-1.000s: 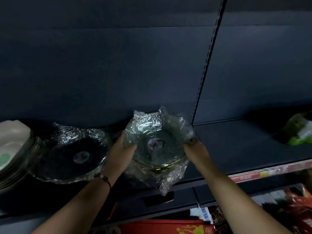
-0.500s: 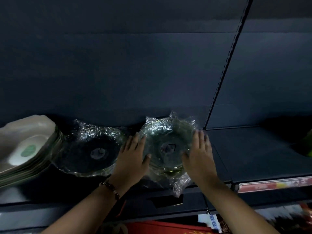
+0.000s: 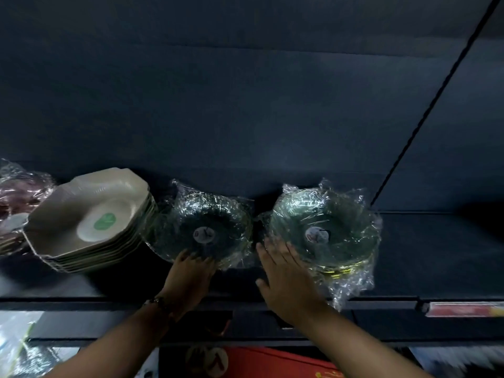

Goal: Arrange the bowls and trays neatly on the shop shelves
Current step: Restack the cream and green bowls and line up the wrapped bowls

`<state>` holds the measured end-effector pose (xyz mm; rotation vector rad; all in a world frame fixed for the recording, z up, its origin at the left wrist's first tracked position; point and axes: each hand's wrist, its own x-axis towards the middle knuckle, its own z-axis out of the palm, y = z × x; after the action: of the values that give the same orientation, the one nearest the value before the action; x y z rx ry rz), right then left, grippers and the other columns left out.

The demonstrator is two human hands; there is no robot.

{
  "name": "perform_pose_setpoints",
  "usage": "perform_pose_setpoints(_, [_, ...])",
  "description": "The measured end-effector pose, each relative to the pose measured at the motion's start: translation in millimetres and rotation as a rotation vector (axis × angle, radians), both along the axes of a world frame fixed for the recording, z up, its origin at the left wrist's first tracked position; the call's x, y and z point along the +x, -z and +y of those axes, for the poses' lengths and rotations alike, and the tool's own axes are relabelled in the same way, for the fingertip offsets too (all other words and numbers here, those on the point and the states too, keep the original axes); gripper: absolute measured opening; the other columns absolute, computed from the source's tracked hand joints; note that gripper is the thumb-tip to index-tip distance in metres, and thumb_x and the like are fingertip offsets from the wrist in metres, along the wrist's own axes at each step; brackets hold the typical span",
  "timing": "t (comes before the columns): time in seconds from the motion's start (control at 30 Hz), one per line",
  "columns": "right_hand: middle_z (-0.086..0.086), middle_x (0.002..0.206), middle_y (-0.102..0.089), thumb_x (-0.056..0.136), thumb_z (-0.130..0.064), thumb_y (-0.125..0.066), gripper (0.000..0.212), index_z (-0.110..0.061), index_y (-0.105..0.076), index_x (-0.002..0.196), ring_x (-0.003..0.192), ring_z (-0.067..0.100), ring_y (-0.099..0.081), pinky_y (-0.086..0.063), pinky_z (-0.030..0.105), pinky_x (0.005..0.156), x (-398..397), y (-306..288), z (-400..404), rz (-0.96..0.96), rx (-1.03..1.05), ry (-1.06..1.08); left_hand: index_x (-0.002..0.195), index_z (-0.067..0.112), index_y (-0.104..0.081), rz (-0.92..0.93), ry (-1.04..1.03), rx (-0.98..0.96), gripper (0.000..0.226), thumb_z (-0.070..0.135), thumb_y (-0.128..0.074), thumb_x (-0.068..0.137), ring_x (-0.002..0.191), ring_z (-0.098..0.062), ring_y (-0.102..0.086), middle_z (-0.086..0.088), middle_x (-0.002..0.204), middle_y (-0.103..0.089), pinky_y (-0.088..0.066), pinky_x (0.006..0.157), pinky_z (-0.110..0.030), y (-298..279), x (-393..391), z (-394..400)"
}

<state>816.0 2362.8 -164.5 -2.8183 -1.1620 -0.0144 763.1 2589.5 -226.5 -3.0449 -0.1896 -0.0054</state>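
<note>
The dark shelf carries four groups of tableware in a row against the back panel. At the far left, partly cut off by the frame edge, lies a plastic-wrapped reddish stack. Just beside it stands an unwrapped stack of beige trays, tilted toward the camera, with a green sticker in the top tray. Next comes a wrapped stack of dark glass bowls, touching or nearly touching the beige trays on its left. To its right sits a second wrapped stack of clear glass bowls, close beside the first with a narrow gap between them; loose film hangs over the shelf's front edge. Both bowl stacks bear a round label at the centre. The left hand, with a bracelet at the wrist, rests its fingertips on the near rim of the dark bowl stack; the fingers are bent, and a grip cannot be confirmed. The right hand lies flat, fingers extended and spread, against the near left side of the clear bowl stack, pressing rather than grasping. A red price strip runs along the shelf edge at right.
</note>
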Motion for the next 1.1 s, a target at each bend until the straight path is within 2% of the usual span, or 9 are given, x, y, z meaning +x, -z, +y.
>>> perform_pose_setpoints(0.1, [0.008,0.156,-0.029,0.088,-0.036,-0.049,0.068,-0.012,-0.033,0.149,0.146,0.026,-0.016,0.004,0.032,0.114,-8,6,9,0.006,0.056,0.016,0.077,0.023,-0.062,0.03,0.011,-0.044,0.009,0.032,-0.064,0.079,0.064,-0.025,-0.068,-0.001,0.07,-0.069,-0.049,0.058,-0.033,-6,1,6])
perform_pose_setpoints(0.23, [-0.001,0.159,-0.019,0.096,-0.033,-0.044,0.061,-0.018,-0.024,0.152,0.148,0.014,0.0,0.008,0.021,0.114,-31,5,36,0.105,0.207,0.077,0.073,0.021,-0.058,-0.128,0.046,-0.209,0.017,0.034,-0.063,0.083,0.062,-0.028,-0.066,-0.003,0.068,-0.069,-0.046,0.052,-0.032,-26,-11,23])
perform_pose_setpoints(0.3, [-0.009,0.153,-0.027,0.098,-0.034,-0.046,0.058,-0.024,-0.024,0.151,0.143,0.009,-0.016,-0.008,0.016,0.109,-42,-5,45,0.326,0.385,0.233,0.081,0.022,-0.063,-0.261,0.106,-0.255,0.008,0.024,-0.071,0.08,0.06,-0.025,-0.066,-0.001,0.07,-0.07,-0.047,0.052,-0.031,-44,-17,25])
perform_pose_setpoints(0.37, [-0.018,0.134,-0.041,0.097,-0.035,-0.051,0.043,-0.034,-0.038,0.138,0.122,0.002,-0.039,-0.028,0.017,0.096,-48,-16,57,0.571,0.658,0.389,0.084,0.022,-0.065,-0.385,0.144,-0.303,0.014,0.014,-0.075,0.076,0.06,-0.024,-0.065,0.0,0.07,-0.069,-0.047,0.055,-0.03,-61,-22,25])
perform_pose_setpoints(0.5, [-0.02,0.116,-0.058,0.094,-0.044,-0.052,0.023,-0.04,-0.052,0.116,0.101,-0.004,-0.053,-0.04,0.018,0.074,-50,-31,83,0.907,1.058,0.575,0.086,0.019,-0.063,-0.5,0.267,-0.335,0.014,0.01,-0.071,0.08,0.071,-0.022,-0.062,0.001,0.079,-0.068,-0.047,0.069,-0.036,-73,-33,28])
perform_pose_setpoints(0.63, [-0.001,0.107,-0.072,0.091,-0.047,-0.052,0.03,-0.027,-0.067,0.108,0.098,0.017,-0.068,-0.053,0.043,0.091,-42,-46,99,1.046,1.198,0.669,0.085,0.016,-0.063,-0.597,0.357,-0.348,0.004,0.015,-0.06,0.088,0.072,-0.023,-0.058,0.0,0.08,-0.065,-0.044,0.07,-0.037,-82,-43,26])
perform_pose_setpoints(0.77, [0.004,0.106,-0.073,0.076,-0.07,-0.058,0.05,-0.029,-0.069,0.103,0.103,0.024,-0.066,-0.045,0.044,0.101,-37,-62,92,1.104,1.285,0.734,0.089,0.018,-0.062,-0.638,0.453,-0.34,0.015,0.02,-0.048,0.093,0.073,-0.018,-0.054,0.004,0.082,-0.063,-0.038,0.071,-0.03,-97,-44,12])
perform_pose_setpoints(0.93, [0.017,0.089,-0.074,0.096,-0.021,-0.052,0.021,-0.008,-0.067,0.098,0.075,0.027,-0.07,-0.058,0.036,0.071,-28,-71,56,0.999,1.36,0.797,0.09,0.02,-0.066,-0.656,0.572,-0.237,0.018,0.027,-0.05,0.095,0.082,-0.018,-0.058,0.007,0.089,-0.066,-0.039,0.086,-0.031,-97,-34,-6])
perform_pose_setpoints(1.1, [0.011,0.067,-0.07,0.097,-0.014,-0.045,0.017,-0.009,-0.062,0.098,0.057,0.023,-0.065,-0.054,0.035,0.062,-18,-75,7,0.922,1.389,0.857,0.11,0.024,-0.066,-0.568,0.511,-0.19,0.027,0.038,-0.066,0.087,0.103,-0.018,-0.057,0.006,0.108,-0.063,-0.03,0.11,-0.046,-94,-13,-28])
